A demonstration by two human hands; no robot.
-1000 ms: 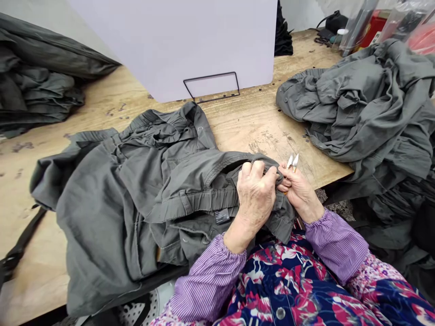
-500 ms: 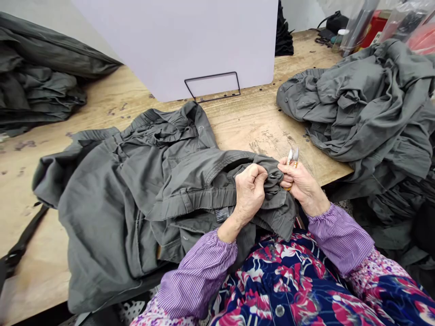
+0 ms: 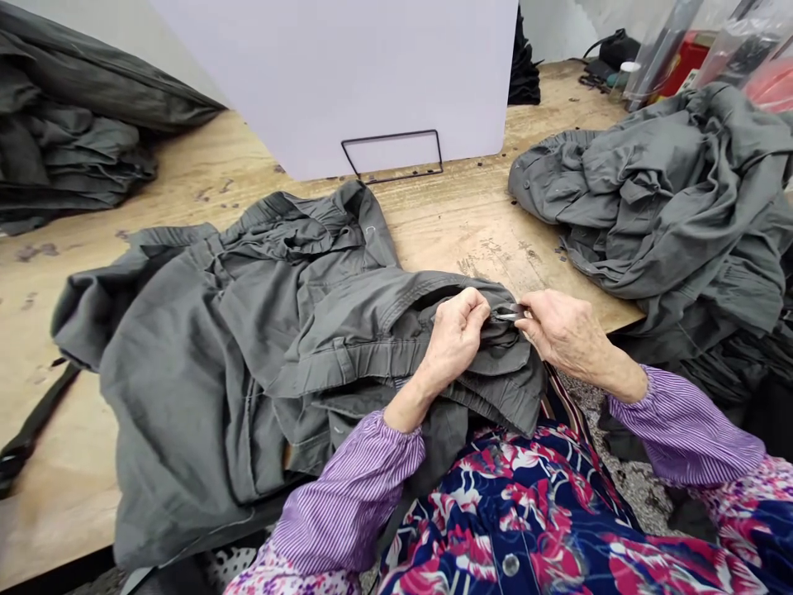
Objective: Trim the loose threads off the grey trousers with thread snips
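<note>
**Snips at the waistband, both grips closed**

On my feed, the left grip (image 3: 455,339) is clamped on a fold at the waistband of the grey-green cargo trousers (image 3: 278,330). The right grip (image 3: 561,330) is closed on small metal thread snips (image 3: 509,312), which lie nearly level, their blades at that fold and just beside the left grip. The trousers lie bunched on the wooden surface (image 3: 458,223) at 6 o'clock, their waist end under both grips. Purple striped sleeves (image 3: 347,496) reach in from the floral top (image 3: 496,512) at the bottom of my view.

At 1 o'clock, clear plastic bags (image 3: 662,49) stand at the far corner of the surface. A red box (image 3: 694,54) shows among them, but I cannot tell whether it is inside one. A black bag (image 3: 613,49) sits just to their left. Grey garments (image 3: 669,198) lie heaped at 2 o'clock, and more (image 3: 68,124) at 10 o'clock. A pale lilac board (image 3: 328,74) stands upright at 12 o'clock in a black wire stand (image 3: 391,155).
</note>
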